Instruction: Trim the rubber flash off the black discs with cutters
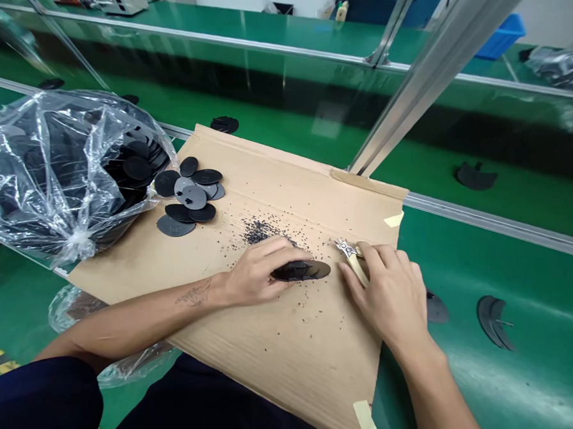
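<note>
My left hand (260,270) pinches black oval discs (316,270) over the cardboard (324,379), their long axis pointing sideways toward my right hand (389,289). That hand curls round side cutters (351,258), just right of the discs, nose angled forward-left.

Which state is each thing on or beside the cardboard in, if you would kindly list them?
Left hand: closed on black ovals
Held black ovals: bunched together
Right hand: closed around the cutters
Cutters: held; jaw opening hard to tell
Loose ovals: piled, overlapping
Black bits: scattered, densest in one heap
Plastic bag: crumpled, open, holding black pieces
Cardboard: flat, creased
</note>
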A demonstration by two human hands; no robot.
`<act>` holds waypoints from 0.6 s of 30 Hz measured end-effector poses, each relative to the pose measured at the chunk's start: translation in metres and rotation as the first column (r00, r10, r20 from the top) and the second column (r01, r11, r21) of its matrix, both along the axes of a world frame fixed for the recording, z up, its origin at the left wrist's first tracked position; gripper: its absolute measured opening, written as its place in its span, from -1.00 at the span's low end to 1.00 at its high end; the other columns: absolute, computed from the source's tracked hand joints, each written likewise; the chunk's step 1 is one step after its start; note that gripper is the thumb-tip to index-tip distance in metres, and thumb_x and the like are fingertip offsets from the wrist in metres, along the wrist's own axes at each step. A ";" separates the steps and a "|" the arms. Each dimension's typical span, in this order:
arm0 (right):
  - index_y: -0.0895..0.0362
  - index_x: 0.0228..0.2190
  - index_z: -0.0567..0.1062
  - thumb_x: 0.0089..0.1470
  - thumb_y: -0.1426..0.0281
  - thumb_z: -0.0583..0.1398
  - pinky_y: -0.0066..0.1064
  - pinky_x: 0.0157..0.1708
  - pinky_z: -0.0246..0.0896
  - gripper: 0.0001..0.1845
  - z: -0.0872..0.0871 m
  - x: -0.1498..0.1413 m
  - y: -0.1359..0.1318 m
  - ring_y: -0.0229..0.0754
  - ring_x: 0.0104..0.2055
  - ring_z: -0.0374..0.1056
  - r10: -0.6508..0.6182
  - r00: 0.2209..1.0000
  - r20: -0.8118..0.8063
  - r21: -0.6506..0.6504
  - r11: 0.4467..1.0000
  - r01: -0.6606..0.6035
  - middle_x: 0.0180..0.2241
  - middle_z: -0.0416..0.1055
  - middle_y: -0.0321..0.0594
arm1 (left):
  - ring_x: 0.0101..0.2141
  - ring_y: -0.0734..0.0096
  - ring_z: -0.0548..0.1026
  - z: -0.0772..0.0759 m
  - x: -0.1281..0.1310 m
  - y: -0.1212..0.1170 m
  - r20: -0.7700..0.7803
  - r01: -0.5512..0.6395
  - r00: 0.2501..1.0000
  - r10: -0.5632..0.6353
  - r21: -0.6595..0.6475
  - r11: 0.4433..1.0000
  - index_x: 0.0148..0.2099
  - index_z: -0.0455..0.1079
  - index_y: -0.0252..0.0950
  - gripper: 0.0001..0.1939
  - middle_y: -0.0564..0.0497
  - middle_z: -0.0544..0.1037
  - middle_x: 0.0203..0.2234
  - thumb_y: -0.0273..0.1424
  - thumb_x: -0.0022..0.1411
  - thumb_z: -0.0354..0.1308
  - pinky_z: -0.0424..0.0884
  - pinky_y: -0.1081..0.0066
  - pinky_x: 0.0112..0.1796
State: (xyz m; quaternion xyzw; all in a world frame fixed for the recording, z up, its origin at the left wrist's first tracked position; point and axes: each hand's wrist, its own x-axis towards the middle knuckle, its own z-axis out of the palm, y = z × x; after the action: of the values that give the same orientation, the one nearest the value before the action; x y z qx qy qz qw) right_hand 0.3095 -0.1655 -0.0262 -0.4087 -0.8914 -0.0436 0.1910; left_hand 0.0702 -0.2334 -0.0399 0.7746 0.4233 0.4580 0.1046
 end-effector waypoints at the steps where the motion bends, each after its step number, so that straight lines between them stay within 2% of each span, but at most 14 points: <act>1: 0.16 -0.09 0.47 0.30 0.20 0.13 -0.27 -0.38 -0.12 -0.69 -0.002 0.001 0.001 0.02 -0.24 0.23 -0.015 1.000 0.019 -0.001 1.000 0.015 -0.24 0.43 0.00 | -0.34 0.42 0.43 0.000 0.000 0.000 0.002 0.000 1.000 0.000 0.002 1.000 0.02 0.42 -0.32 -0.77 -0.03 0.51 -0.34 -0.48 0.34 0.11 0.42 0.43 -0.33; 5: 0.16 -0.10 0.47 0.33 0.15 0.08 -0.26 -0.35 -0.08 -0.64 -0.004 0.001 -0.001 0.03 -0.21 0.22 -0.050 0.995 0.088 0.014 0.999 0.049 -0.20 0.40 0.02 | -0.33 0.42 0.45 0.000 0.002 0.000 0.028 0.017 0.999 -0.017 0.009 1.000 0.02 0.42 -0.31 -0.77 -0.03 0.52 -0.34 -0.50 0.33 0.11 0.43 0.43 -0.31; 11: 0.26 -0.03 0.45 0.37 0.13 -0.05 -0.16 -0.22 0.08 -0.50 0.002 -0.003 -0.006 0.11 -0.14 0.21 -0.107 0.965 0.240 0.011 0.994 0.107 -0.14 0.38 0.13 | -0.29 0.39 0.48 0.000 0.000 -0.001 0.021 -0.003 1.000 0.003 -0.009 1.000 0.02 0.43 -0.29 -0.76 -0.04 0.58 -0.29 -0.47 0.31 0.13 0.43 0.35 -0.25; 15: 0.28 -0.03 0.45 0.37 0.10 -0.05 -0.13 -0.13 0.13 -0.46 0.002 -0.003 -0.006 0.14 -0.07 0.22 -0.108 0.966 0.237 0.020 0.994 0.106 -0.11 0.38 0.14 | -0.23 0.35 0.55 0.000 0.001 0.000 -0.003 -0.066 0.998 0.066 0.034 0.997 -0.04 0.45 -0.24 -0.78 -0.02 0.65 -0.22 -0.52 0.26 0.18 0.42 0.22 -0.11; 18: 0.27 -0.02 0.45 0.38 0.06 -0.07 -0.10 -0.10 0.15 -0.42 0.001 -0.002 -0.005 0.16 -0.03 0.23 -0.098 0.974 0.202 -0.002 0.995 0.100 -0.11 0.38 0.15 | -0.16 0.36 0.60 0.001 0.001 0.001 0.094 -0.018 0.996 0.014 0.037 0.999 -0.05 0.43 -0.27 -0.78 -0.06 0.66 -0.16 -0.57 0.26 0.20 0.47 0.25 -0.09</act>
State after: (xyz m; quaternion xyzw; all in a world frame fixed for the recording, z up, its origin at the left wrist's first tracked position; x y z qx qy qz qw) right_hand 0.3072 -0.1703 -0.0252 -0.4472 -0.8849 -0.0890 0.0948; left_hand 0.0714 -0.2327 -0.0393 0.7508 0.4153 0.5025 0.1058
